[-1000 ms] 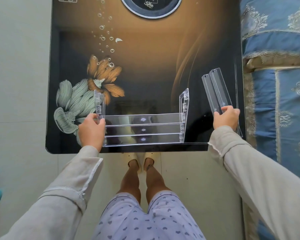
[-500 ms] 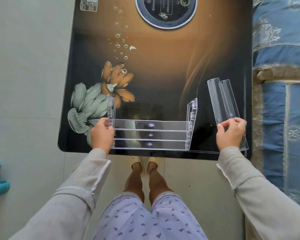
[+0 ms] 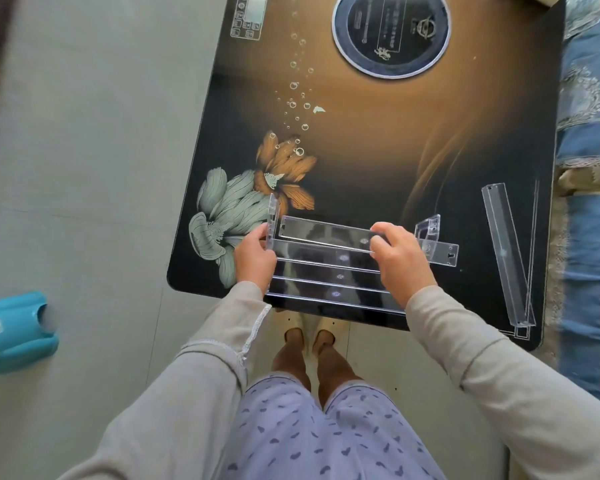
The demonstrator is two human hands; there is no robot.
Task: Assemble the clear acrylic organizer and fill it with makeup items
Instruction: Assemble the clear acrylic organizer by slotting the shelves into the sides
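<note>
At the counter's (image 3: 378, 161) near edge, my left hand (image 3: 253, 258) gripped the organizer frame (image 3: 326, 282). My right hand (image 3: 400, 261), lately at the right edge's spare strips (image 3: 506, 251), now pinched one clear strip (image 3: 329, 235) above the frame, ready for slotting.

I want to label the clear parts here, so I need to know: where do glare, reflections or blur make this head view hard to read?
Head view: the glossy table mirrors the room, and pale reflections run across the clear strip held by the right hand and across the organizer shelves, so their edges fade; the blue object at the left is smeared; frame edges bow from the wide lens.
</note>
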